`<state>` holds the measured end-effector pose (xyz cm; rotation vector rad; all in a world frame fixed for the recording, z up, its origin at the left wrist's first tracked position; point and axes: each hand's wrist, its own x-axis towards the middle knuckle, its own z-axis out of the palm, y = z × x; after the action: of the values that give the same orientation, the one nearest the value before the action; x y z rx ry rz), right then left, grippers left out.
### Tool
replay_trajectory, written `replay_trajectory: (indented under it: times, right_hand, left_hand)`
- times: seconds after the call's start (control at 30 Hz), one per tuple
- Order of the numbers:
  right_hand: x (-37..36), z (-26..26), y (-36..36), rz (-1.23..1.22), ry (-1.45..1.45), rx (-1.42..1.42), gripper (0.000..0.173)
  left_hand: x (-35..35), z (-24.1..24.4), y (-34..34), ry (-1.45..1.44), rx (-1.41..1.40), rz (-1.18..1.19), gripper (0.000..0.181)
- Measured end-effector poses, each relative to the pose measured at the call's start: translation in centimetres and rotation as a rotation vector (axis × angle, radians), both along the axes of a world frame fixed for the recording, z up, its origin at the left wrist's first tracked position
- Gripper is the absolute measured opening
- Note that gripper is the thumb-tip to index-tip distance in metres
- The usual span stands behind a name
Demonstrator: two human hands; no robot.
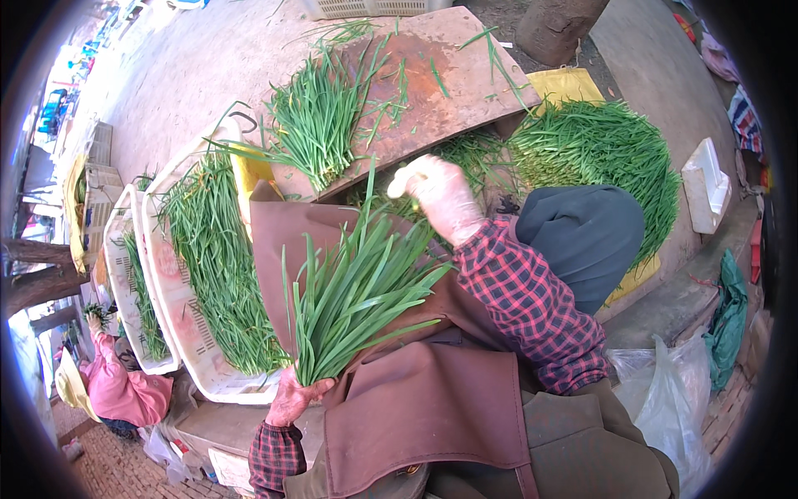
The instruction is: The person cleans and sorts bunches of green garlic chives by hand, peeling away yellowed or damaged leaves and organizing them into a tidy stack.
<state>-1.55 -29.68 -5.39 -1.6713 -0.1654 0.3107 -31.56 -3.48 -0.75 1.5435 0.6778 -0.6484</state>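
Low in front of my apron, my left hand [294, 395] grips the lower end of a bunch of garlic chives [358, 293]. The long flat green leaves fan upward and right across the brown apron [430, 411]. Above the leaf tips is my right hand [439, 194], pale and slightly blurred, with bent fingers. Whether it pinches a leaf cannot be made out. Another chive bunch [318, 118] lies on the stained board [430, 125] beyond my knees. To the right, a large chive heap [598, 156] rests on yellow sacking [564, 84].
At my left stand a white plastic crate [181, 299] full of chives and a narrower one [118, 249] behind it. A person in pink [128, 387] sits farther left. A tree trunk [558, 28], white foam piece [707, 187] and plastic bags [670, 399] lie around the right side.
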Motion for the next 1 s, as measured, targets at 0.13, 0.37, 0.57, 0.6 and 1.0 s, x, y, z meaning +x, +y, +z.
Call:
replay_trajectory:
  times: [0.13,0.37,0.57,0.6,1.0]
  right_hand:
    - [0.8,2.4,-2.7,-0.125,-0.079,0.021,0.014]
    - [-0.6,3.5,-5.4,0.467,-0.194,-0.215,0.012]
    - [-1.2,2.1,-3.8,0.439,-0.294,-0.216,0.024]
    - [-1.6,1.6,-3.3,0.440,-0.277,-0.160,0.026]
    - [-0.3,4.2,-3.1,0.008,-0.011,0.077,0.013]
  left_hand:
    - [0.1,0.0,0.0,-0.008,-0.005,-0.023,0.018]
    - [0.4,0.1,-0.1,-0.016,-0.003,-0.030,0.019]
    - [0.5,0.3,-0.2,-0.032,0.017,-0.044,0.017]
    - [0.5,0.2,-0.1,-0.015,0.000,-0.031,0.018]
    - [0.1,-1.0,0.7,0.154,-0.299,0.245,0.031]
